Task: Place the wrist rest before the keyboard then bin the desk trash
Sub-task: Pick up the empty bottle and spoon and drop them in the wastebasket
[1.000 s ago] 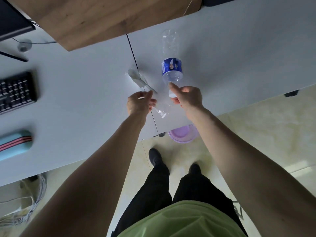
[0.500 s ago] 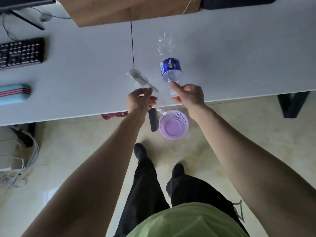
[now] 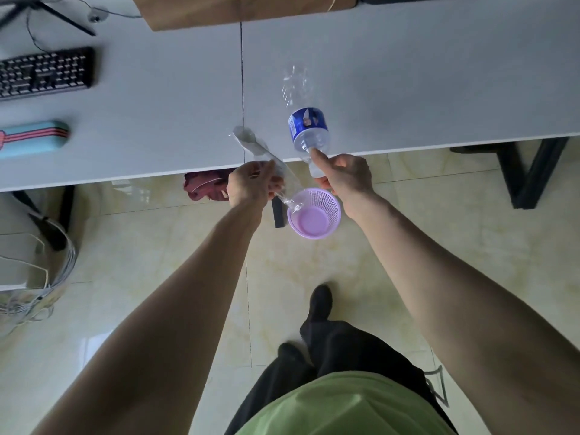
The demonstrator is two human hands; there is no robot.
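Beyond your right hand (image 3: 348, 175), the plastic bottle (image 3: 306, 124) runs lengthwise away from you over the desk (image 3: 408, 89) edge, neck end toward your palm. Your fingers are closed around that neck. Your left hand (image 3: 251, 183) is pinched shut on a clear plastic wrapper (image 3: 266, 155), which slants from the desk down past your grip. Below and between both hands, the purple basket (image 3: 314, 213) sits on the floor, with the wrapper's lower end at its rim. Far left of your grip, the wrist rest (image 3: 31, 138) lies before the keyboard (image 3: 45, 75).

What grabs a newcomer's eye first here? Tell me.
Both hands meet at the desk edge: the right hand grips a clear bottle by its neck, and the left hand pinches a clear plastic wrapper. Directly below them, a purple basket stands on the floor.
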